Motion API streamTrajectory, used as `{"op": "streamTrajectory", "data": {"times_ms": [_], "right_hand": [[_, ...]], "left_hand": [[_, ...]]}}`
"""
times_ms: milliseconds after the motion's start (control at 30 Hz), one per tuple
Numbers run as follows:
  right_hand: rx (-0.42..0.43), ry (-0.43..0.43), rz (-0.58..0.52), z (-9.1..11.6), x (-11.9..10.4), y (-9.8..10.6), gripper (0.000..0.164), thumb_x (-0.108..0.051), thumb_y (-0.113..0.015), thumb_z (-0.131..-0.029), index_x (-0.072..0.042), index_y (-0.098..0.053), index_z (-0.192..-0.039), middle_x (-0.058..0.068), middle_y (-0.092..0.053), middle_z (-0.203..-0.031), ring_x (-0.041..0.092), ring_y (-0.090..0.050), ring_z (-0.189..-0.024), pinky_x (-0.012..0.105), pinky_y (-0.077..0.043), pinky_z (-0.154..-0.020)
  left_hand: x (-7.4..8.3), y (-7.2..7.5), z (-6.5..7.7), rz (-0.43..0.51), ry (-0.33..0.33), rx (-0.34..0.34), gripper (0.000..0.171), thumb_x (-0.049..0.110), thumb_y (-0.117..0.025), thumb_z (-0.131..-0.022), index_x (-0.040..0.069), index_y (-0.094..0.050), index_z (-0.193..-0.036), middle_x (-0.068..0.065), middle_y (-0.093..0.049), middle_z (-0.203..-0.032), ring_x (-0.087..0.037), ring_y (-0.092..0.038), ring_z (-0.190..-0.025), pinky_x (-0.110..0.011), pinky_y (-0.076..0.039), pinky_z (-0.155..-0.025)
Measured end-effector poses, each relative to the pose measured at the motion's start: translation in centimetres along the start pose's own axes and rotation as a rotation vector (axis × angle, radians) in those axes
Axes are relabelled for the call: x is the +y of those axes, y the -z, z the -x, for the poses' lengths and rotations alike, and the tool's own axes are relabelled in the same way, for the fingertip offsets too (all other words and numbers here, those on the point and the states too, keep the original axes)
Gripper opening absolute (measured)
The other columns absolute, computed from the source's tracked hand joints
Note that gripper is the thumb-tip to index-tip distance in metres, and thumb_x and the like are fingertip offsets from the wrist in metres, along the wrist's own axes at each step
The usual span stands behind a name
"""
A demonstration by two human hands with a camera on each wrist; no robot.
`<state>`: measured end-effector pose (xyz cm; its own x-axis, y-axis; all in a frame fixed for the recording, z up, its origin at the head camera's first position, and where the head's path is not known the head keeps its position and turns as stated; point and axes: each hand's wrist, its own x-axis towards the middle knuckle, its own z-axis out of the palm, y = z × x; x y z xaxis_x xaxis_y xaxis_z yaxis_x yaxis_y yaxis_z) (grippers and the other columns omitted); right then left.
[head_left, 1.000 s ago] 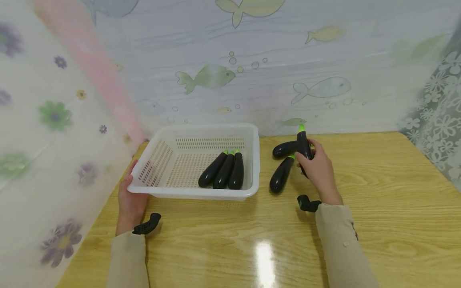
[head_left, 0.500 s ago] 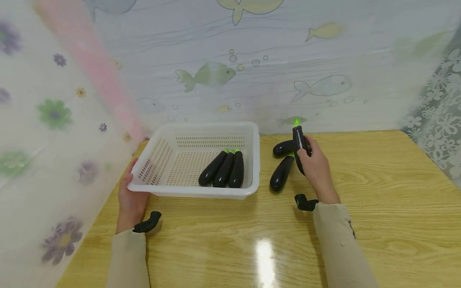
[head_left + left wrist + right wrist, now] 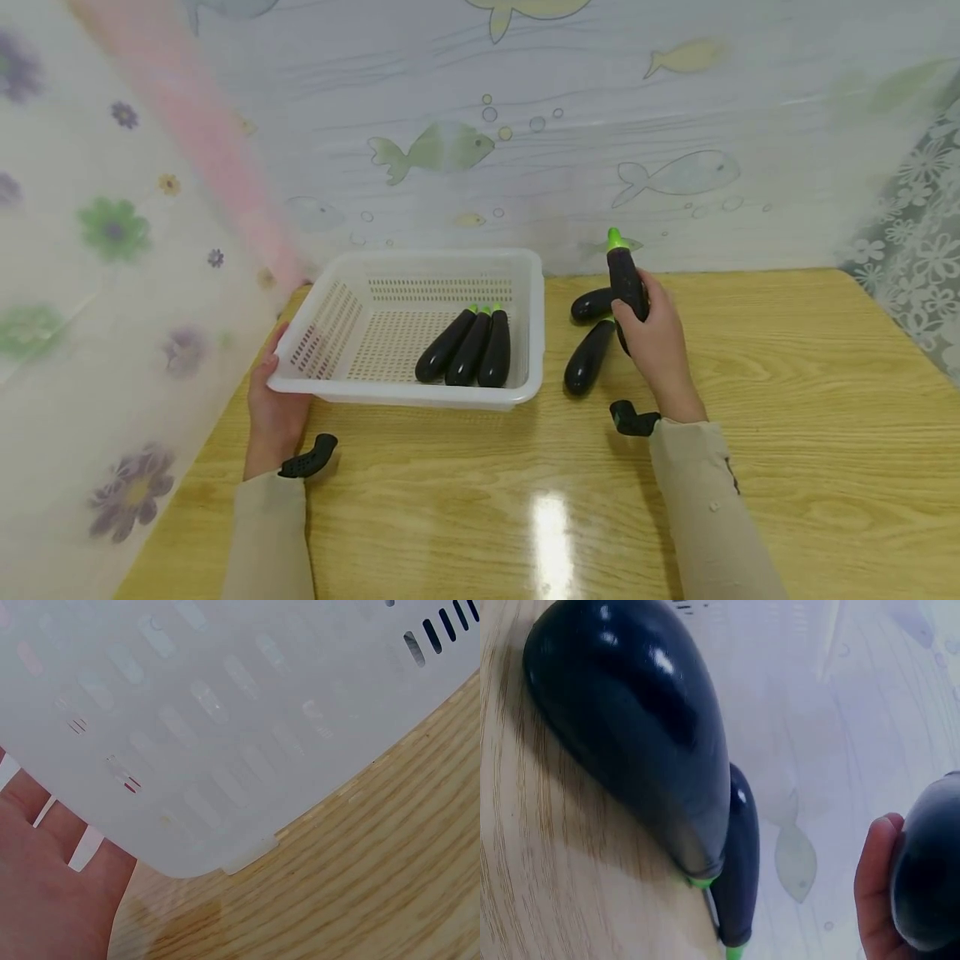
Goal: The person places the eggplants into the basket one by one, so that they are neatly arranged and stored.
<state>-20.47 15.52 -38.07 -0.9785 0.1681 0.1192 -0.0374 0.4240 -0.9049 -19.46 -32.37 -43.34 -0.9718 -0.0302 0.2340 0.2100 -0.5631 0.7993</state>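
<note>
My right hand point(image 3: 662, 346) grips a dark eggplant point(image 3: 626, 279) with a bright green cap, held cap up and raised over the table. In the right wrist view its rounded end point(image 3: 930, 874) shows against a finger. Close by on the wood lie two more eggplants, one near point(image 3: 588, 358) and one farther back point(image 3: 591, 305), partly covered by the held one. At the left end of the white basket point(image 3: 405, 393), my left hand point(image 3: 276, 412) touches the rim and side, its fingers fairly straight and partly hidden behind the wall. Three eggplants point(image 3: 468, 346) lie side by side inside the basket's right part.
The wooden table point(image 3: 450, 500) carries the basket and eggplants. Behind it hangs a pale sheet point(image 3: 555, 200) printed with fish, and a flowered sheet point(image 3: 112, 333) borders the left side. Each wrist wears a black device point(image 3: 633, 418).
The right hand has lifted the eggplant and shifted it slightly left, up off the other two. The left hand and the basket stay in place.
</note>
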Motion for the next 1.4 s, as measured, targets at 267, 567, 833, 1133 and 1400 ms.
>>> {"op": "streamTrajectory", "data": {"times_ms": [267,567,833,1133,1400], "right_hand": [[-0.030,0.016,-0.061,0.3,-0.7,-0.4,0.059,-0.047,-0.033,-0.095,-0.025,-0.018,-0.147,0.010,-0.029,-0.148,0.034,-0.037,-0.128,0.053,-0.032,-0.099],[-0.071,0.056,-0.142,0.7,-2.0,-1.3,0.056,-0.037,-0.034,-0.097,-0.028,-0.012,-0.148,0.013,-0.025,-0.149,0.035,-0.036,-0.129,0.056,-0.035,-0.096],[-0.076,0.079,-0.136,1.0,-2.8,-1.8,0.063,-0.035,-0.040,-0.095,-0.026,-0.008,-0.148,0.014,-0.026,-0.145,0.034,-0.036,-0.128,0.056,-0.036,-0.095],[-0.056,0.076,-0.148,1.2,-3.3,-1.8,0.069,-0.033,-0.044,-0.093,-0.022,-0.003,-0.149,0.013,-0.029,-0.144,0.029,-0.040,-0.118,0.051,-0.041,-0.089],[-0.095,0.143,-0.123,2.0,-4.7,-1.8,0.061,-0.032,-0.040,-0.097,-0.042,-0.003,-0.145,0.012,-0.029,-0.141,0.028,-0.049,-0.100,0.044,-0.045,-0.081]], "left_hand": [[0.0,-0.2,-0.1,-0.031,-0.001,0.013,0.056,0.028,-0.036,-0.093,0.019,-0.021,-0.146,-0.003,-0.025,-0.149,-0.021,-0.030,-0.132,-0.035,-0.033,-0.101],[0.2,0.0,-0.2,-0.005,-0.010,-0.004,0.057,0.026,-0.039,-0.093,0.016,-0.021,-0.146,-0.004,-0.030,-0.147,-0.019,-0.038,-0.127,-0.034,-0.036,-0.098],[0.2,-0.1,-0.1,-0.017,-0.006,0.007,0.056,0.026,-0.039,-0.093,0.016,-0.023,-0.145,-0.003,-0.032,-0.146,-0.019,-0.039,-0.125,-0.033,-0.035,-0.099],[0.1,0.0,-0.4,0.073,0.000,-0.013,0.058,0.021,-0.046,-0.092,0.014,-0.022,-0.145,-0.002,-0.038,-0.142,-0.017,-0.041,-0.123,-0.033,-0.035,-0.099],[0.1,0.0,-0.2,0.029,0.004,0.015,0.054,0.023,-0.045,-0.093,0.016,-0.027,-0.143,-0.003,-0.036,-0.143,-0.018,-0.040,-0.124,-0.033,-0.035,-0.098]]}}
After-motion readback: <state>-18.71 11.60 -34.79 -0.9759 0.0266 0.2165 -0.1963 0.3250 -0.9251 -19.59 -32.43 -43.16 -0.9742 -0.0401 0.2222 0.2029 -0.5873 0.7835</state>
